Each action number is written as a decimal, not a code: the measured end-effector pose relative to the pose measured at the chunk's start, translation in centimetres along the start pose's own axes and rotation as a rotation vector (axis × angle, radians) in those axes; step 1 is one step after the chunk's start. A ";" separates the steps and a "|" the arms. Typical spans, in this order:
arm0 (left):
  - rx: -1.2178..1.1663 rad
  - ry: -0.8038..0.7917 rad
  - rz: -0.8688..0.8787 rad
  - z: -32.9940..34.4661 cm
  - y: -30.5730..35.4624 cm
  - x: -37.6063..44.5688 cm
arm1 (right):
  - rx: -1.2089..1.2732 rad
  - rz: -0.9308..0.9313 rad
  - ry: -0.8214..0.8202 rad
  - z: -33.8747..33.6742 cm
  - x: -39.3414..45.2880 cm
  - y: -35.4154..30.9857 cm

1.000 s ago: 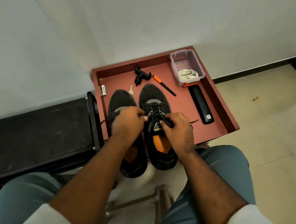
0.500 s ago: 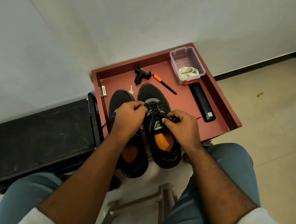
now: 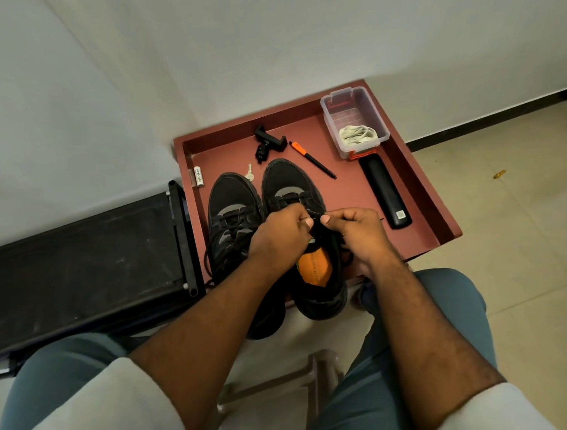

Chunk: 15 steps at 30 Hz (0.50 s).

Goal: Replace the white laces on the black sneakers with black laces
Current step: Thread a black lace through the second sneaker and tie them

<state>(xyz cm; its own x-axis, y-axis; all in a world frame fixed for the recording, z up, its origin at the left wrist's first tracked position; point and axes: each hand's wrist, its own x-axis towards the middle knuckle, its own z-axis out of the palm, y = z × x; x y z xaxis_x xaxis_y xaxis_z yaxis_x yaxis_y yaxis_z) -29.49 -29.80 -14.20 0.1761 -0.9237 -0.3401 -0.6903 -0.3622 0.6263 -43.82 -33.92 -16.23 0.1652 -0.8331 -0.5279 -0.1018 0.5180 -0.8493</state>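
Both hands pinch a black lace (image 3: 313, 216) over the right-hand black sneaker (image 3: 306, 246), on a red-brown tray (image 3: 414, 185) by a white wall.

The left hand (image 3: 279, 240) and right hand (image 3: 360, 231) meet thumb to thumb above the shoe's orange insole (image 3: 314, 267); the left-hand sneaker (image 3: 232, 218), black-laced, sits just left of them. Beyond the right hand lie a clear plastic box (image 3: 352, 109) holding the white laces (image 3: 358, 135), a black bar-shaped device (image 3: 386, 192) with a white label too small to read, and an orange-and-black pen (image 3: 311, 159). A white battery (image 3: 199, 176) carries lettering, unreadable. Beige tile floor lies right.
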 end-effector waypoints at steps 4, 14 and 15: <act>0.065 0.091 -0.032 0.5 0.8 -0.2 | 0.053 0.043 0.012 -0.1 0.2 0.1; 0.122 0.098 -0.050 1.0 1.8 0.0 | 0.054 0.041 -0.008 -0.3 -0.2 0.0; 0.160 0.092 -0.050 0.8 1.9 0.0 | 0.057 0.039 -0.010 -0.3 -0.2 0.0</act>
<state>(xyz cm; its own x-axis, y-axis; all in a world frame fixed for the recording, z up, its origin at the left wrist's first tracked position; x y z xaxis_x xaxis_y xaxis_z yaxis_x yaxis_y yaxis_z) -31.41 -30.40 -13.60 0.2714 -0.9154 -0.2973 -0.7809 -0.3900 0.4880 -44.15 -33.81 -16.12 0.1725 -0.8101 -0.5603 -0.0526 0.5604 -0.8265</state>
